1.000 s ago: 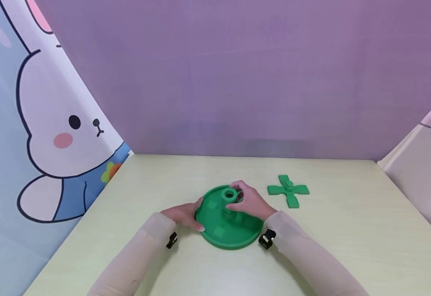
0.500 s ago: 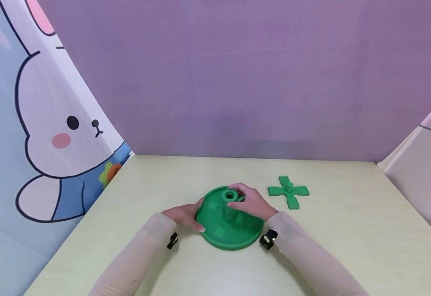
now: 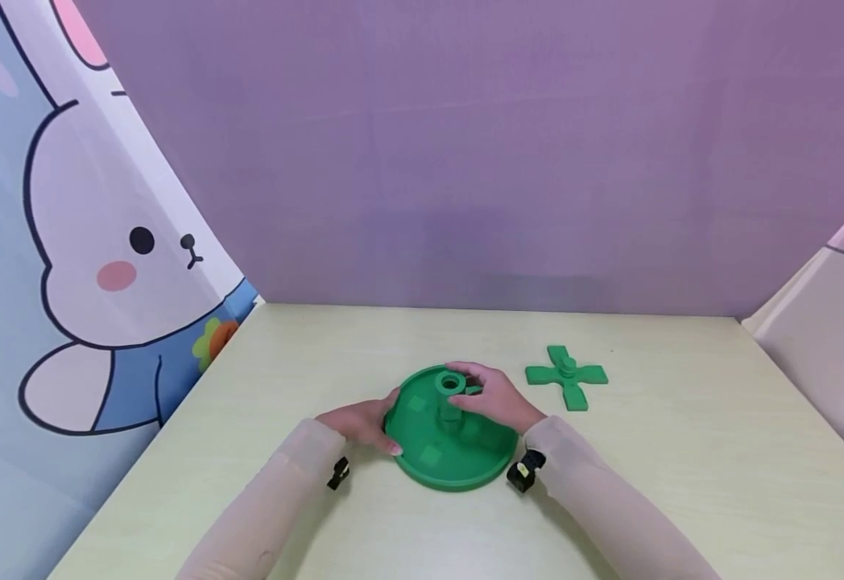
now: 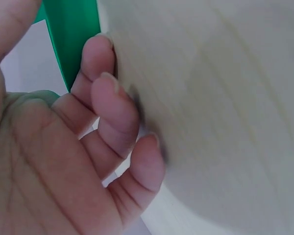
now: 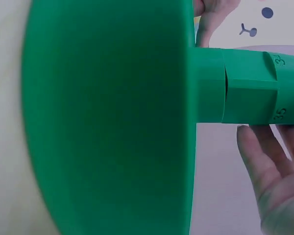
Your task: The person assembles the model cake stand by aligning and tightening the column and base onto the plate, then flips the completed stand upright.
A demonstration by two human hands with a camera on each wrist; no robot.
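Note:
A round green base (image 3: 458, 467) with a raised rim lies on the table. From its centre rises a thick green post (image 3: 447, 407) with a hole in its top. My left hand (image 3: 360, 423) holds the base's left edge, thumb and index finger spread along the rim; the left wrist view shows its other fingers bent against the tabletop. My right hand (image 3: 498, 399) has thumb and fingers around the post's upper part, beside a small green projection. In the right wrist view the post (image 5: 250, 100) shows flat facets and the numbers 34 and 35; a dark slit separates two sections.
A flat green cross-shaped piece (image 3: 570, 375) with a knob at its middle lies on the pale table (image 3: 697, 419), right of the base. A purple panel (image 3: 502, 161) stands behind. Cloth with a rabbit print (image 3: 103, 201) hangs at the left.
My right thumb and fingers have shifted slightly around the post, a little lower and nearer me. My left hand keeps its place on the rim. The cross-shaped piece stays put.

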